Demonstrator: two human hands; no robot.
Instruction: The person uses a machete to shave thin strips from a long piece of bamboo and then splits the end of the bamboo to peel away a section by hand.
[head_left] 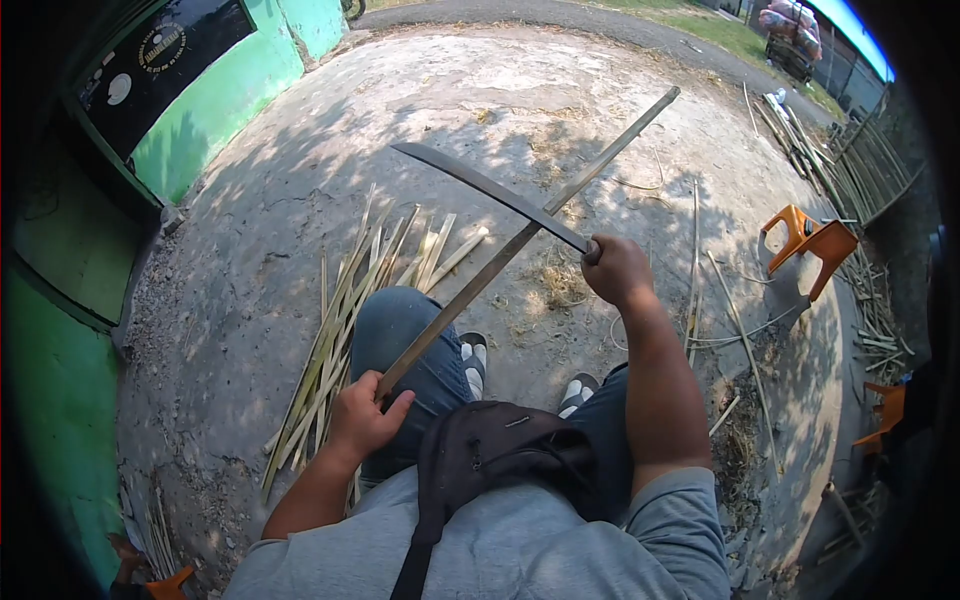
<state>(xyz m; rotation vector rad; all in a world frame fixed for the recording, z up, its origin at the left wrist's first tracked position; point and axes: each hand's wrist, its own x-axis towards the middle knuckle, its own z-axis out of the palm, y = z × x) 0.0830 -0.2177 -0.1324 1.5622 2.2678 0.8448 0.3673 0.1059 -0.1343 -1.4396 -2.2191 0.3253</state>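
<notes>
My left hand is closed around the lower end of a long bamboo strip, which slants up and away to the right. In my right hand is the handle of a machete, its dark blade pointing to the upper left. Blade and strip cross in front of me, at about the strip's middle; the blade appears to touch it there. Beyond my left knee, a loose bundle of split bamboo strips lies on the ground.
An orange plastic stool stands at the right, near piled bamboo poles. Single strips lie on the concrete ground. A green wall borders the left. A loaded cart is far back at the right.
</notes>
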